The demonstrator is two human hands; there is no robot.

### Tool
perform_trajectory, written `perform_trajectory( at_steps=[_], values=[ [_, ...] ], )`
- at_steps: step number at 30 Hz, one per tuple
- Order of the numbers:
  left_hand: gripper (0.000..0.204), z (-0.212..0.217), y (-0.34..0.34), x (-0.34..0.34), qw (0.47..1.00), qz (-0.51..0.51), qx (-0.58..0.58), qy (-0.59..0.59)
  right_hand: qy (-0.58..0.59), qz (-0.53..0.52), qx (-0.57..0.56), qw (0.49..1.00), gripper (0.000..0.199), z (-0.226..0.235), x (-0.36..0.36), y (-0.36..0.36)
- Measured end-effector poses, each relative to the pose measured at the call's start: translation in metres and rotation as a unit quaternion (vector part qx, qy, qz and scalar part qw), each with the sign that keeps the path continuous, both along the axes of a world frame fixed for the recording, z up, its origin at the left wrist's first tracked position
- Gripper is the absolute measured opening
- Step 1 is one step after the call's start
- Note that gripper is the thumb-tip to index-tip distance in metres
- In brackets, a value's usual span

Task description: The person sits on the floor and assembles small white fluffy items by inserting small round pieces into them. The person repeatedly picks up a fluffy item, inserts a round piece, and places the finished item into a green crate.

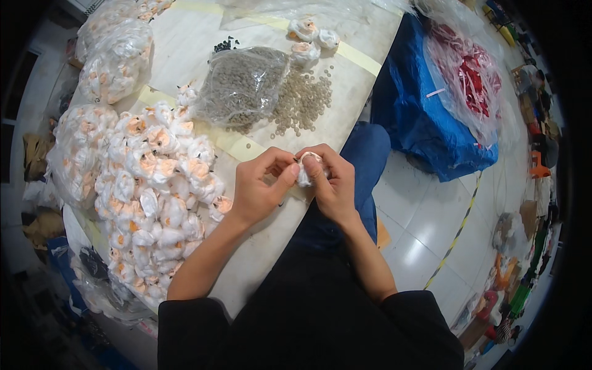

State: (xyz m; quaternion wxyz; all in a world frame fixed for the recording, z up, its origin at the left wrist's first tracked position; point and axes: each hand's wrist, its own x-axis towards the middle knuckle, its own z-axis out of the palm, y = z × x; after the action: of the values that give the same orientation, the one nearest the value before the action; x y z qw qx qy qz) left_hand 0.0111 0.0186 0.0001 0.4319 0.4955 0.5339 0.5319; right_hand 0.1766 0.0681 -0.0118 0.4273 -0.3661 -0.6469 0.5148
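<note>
The right hand (333,185) was closed around a small white fabric flower (304,177), its thumb pressed over the front and its fingers curled behind. The flower sat above the near edge of a pale, marble-patterned tabletop (246,262). The left hand (262,188) was at the flower's 9 o'clock side, fingers bent and thumb and forefinger drawn close together beside it; the tips were too small in view for me to tell whether they gripped anything. Measured from the hands, a broad heap of white and peach fabric flowers (154,197) lay at 9 o'clock, and a clear plastic bag packed with similar blooms (114,68) was at 10 o'clock. At 11 o'clock rested a clear plastic bag full of small grey-brown discs (243,80), with a cluster of tiny black pieces (225,44) just beyond it. Loose grey-brown discs (302,102) were scattered at 12 o'clock, and past them three white fabric flowers (304,52) stood grouped together. Off the table, at 2 o'clock, was a large blue plastic sack (410,105), with crumpled clear plastic holding red material (475,83) on it. A yellow-and-black striped tape (456,237) crossed the pale tiled floor (410,250) at 4 o'clock.
</note>
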Motion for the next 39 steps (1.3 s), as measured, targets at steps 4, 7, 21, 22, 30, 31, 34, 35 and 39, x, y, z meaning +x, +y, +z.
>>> perform_trajectory(
  at_steps=[4, 7, 21, 22, 30, 31, 34, 35, 39],
  values=[
    [0.017, 0.003, 0.002, -0.004, 0.989, -0.053, -0.093, -0.098, -0.006, 0.005, -0.003, 1.0, 0.015, 0.001, 0.002, -0.002],
    [0.017, 0.007, 0.005, -0.012, 0.973, -0.105, -0.148, -0.144, -0.02, 0.006, 0.007, 1.0, 0.016, 0.003, 0.003, -0.003],
    [0.015, 0.005, 0.003, -0.012, 0.977, -0.122, -0.159, -0.077, -0.069, 0.067, 0.075, 0.993, 0.034, 0.007, 0.012, 0.002],
    [0.013, 0.003, 0.003, -0.012, 0.977, -0.119, -0.16, -0.074, -0.071, 0.069, 0.079, 0.992, 0.035, 0.008, 0.013, 0.003],
    [0.012, -0.002, 0.0, -0.003, 0.994, -0.053, -0.055, -0.073, -0.087, 0.083, 0.035, 0.992, 0.04, 0.025, 0.021, 0.005],
    [0.012, -0.002, 0.001, -0.003, 0.998, -0.055, -0.028, -0.034, -0.104, 0.078, 0.056, 0.99, 0.042, 0.025, 0.021, 0.005],
    [0.012, 0.001, 0.003, -0.005, 0.998, -0.067, -0.009, 0.021, -0.146, 0.063, 0.137, 0.978, 0.046, 0.022, 0.019, 0.005],
    [0.012, 0.002, 0.002, -0.004, 0.996, -0.072, -0.045, -0.004, -0.158, 0.059, 0.167, 0.971, 0.048, 0.021, 0.019, 0.004],
    [0.011, 0.001, 0.001, -0.004, 0.994, -0.078, -0.068, 0.032, -0.178, 0.07, 0.124, 0.974, 0.052, 0.02, 0.019, 0.0]
  ],
)
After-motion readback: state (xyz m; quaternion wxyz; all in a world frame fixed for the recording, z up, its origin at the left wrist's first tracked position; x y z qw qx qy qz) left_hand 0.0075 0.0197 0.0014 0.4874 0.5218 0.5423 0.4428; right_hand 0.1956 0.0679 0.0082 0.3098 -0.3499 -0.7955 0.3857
